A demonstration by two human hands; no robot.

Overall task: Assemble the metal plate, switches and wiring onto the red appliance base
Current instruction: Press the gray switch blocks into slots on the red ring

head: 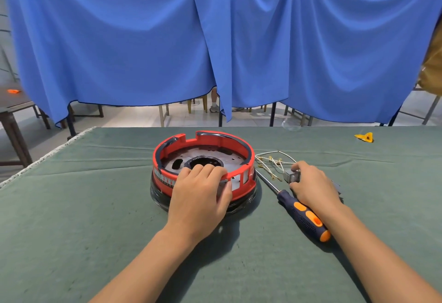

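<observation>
The red appliance base (167, 146) stands in the middle of the table, a round ring with a black lower part. A grey metal plate (210, 153) with holes lies inside it. My left hand (199, 194) grips the base's near rim, fingers curled over the edge. To the right, my right hand (311, 186) pinches a small grey metal switch part (292, 176). White wires (275, 159) with brass terminals lie just beyond that hand. A screwdriver (301, 212) with a blue and orange handle lies between the two hands.
Green cloth (95, 207) covers the table; its left edge runs diagonally at the far left. A yellow scrap (364, 137) lies at the far right back. Blue curtains (215, 39) hang behind the table, with chair legs and other tables beyond.
</observation>
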